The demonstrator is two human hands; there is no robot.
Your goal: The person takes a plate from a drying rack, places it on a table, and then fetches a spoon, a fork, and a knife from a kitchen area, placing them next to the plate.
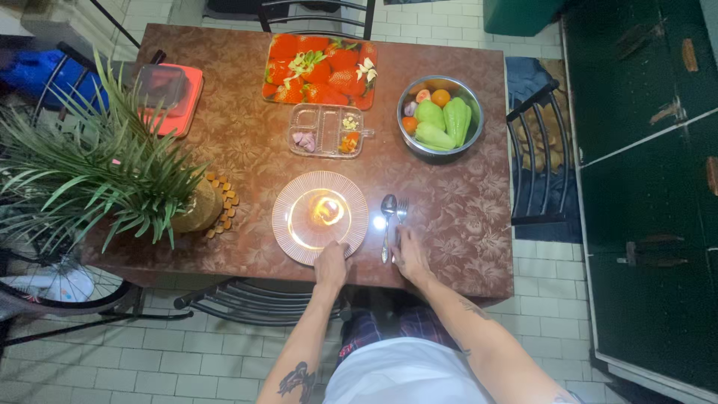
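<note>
Grip loose: our left hand (331, 263) touches the pink glass plate (288, 224), right hand (409, 254) rests on the spoon (387, 217) and fork (402, 212). Both sit near the table (464, 224) edge; a nudge could tip them off.

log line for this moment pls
left hand on pink plate rim | right hand on spoon and fork | table

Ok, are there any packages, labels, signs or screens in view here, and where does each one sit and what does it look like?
No labels, signs or screens show; only containers come close.
Lidded box: table's far left corner, rectangular, clear with red-orange lid.
Divided tray: beyond the plate, clear, rectangular, with small bits of food.
Strawberry tray: table's far edge, rectangular, red fruit print.
Left hand touches the plate; right hand rests at the spoon and fork.
</note>
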